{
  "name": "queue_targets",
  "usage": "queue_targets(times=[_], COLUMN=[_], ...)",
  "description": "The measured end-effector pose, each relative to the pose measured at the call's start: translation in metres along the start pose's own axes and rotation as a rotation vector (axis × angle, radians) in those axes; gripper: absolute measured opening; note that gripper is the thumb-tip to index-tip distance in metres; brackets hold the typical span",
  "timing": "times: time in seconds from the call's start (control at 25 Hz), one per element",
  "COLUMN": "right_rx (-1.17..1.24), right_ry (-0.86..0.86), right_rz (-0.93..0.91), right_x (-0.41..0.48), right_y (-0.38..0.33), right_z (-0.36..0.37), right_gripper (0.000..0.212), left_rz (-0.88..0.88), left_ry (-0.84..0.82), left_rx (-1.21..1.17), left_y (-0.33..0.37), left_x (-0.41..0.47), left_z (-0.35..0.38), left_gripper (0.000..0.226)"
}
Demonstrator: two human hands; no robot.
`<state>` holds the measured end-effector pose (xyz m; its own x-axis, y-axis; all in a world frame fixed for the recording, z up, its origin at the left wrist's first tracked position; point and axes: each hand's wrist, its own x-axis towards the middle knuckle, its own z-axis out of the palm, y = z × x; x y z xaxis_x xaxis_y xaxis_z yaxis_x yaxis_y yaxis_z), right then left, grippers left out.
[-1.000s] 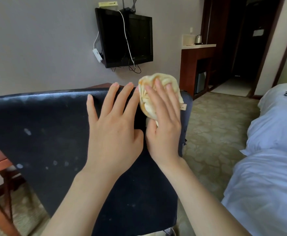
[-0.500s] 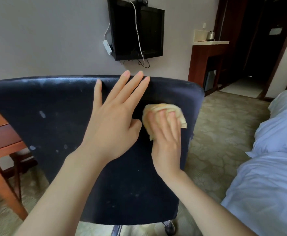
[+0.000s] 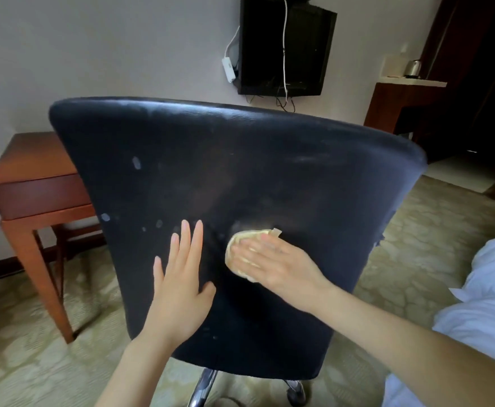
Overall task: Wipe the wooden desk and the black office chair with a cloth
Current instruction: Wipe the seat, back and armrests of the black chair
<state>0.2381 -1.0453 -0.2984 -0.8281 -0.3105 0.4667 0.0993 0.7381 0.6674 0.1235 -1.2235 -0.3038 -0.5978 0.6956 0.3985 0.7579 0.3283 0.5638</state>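
Item: cloth (image 3: 244,235), soft, light (likely bunches; palm it) | right hand (image 3: 272,259) flat, pressing it | left hand (image 3: 181,283), 9 o'clock, flat on chair (image 3: 240,160)

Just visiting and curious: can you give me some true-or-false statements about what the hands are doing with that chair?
1. The right hand presses a yellowish cloth against the black chair. True.
2. The left hand grips the cloth too. False: it lies flat on the chair beside the cloth, fingers straight.
3. A wooden desk stands beyond the chair, on the left. True.
4. The chair is spotless. False: pale spots show on its left part.
5. The television sits on the desk. False: it hangs on the wall.
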Motion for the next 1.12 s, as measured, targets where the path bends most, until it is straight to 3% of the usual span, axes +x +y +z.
queue_targets(times=[0.2, 0.44, 0.52, 0.68, 0.72, 0.96, 1.12], right_rx=[-0.057, -0.09, -0.146, -0.126, -0.141, -0.136, 0.061], right_ry=[0.312, 0.389, 0.314, -0.146, -0.19, -0.336, -0.198], right_rz=[0.18, 0.252, 0.192, 0.008, -0.026, -0.195, -0.101], right_x=[0.082, 0.166, 0.183, 0.181, 0.173, 0.077, 0.02], right_y=[0.045, 0.037, 0.017, -0.03, -0.043, -0.073, -0.037], right_z=[-0.057, -0.073, -0.06, -0.017, -0.007, 0.009, -0.006], right_gripper=[0.047, 0.045, 0.044, 0.052, 0.054, 0.036, 0.052], left_rz=[-0.141, -0.214, -0.282, -0.329, -0.335, -0.311, -0.276], left_ry=[-0.026, -0.036, -0.024, -0.024, -0.026, -0.101, -0.153], left_rx=[-0.247, -0.351, -0.375, -0.357, -0.343, -0.3, -0.321], left_y=[-0.012, -0.03, -0.041, -0.061, -0.066, -0.065, -0.053], left_x=[0.003, 0.0, -0.003, -0.017, -0.02, -0.029, -0.03], left_z=[0.011, 0.014, 0.013, 0.01, 0.009, 0.008, 0.017], left_gripper=[0.101, 0.096, 0.093, 0.092, 0.091, 0.087, 0.084])
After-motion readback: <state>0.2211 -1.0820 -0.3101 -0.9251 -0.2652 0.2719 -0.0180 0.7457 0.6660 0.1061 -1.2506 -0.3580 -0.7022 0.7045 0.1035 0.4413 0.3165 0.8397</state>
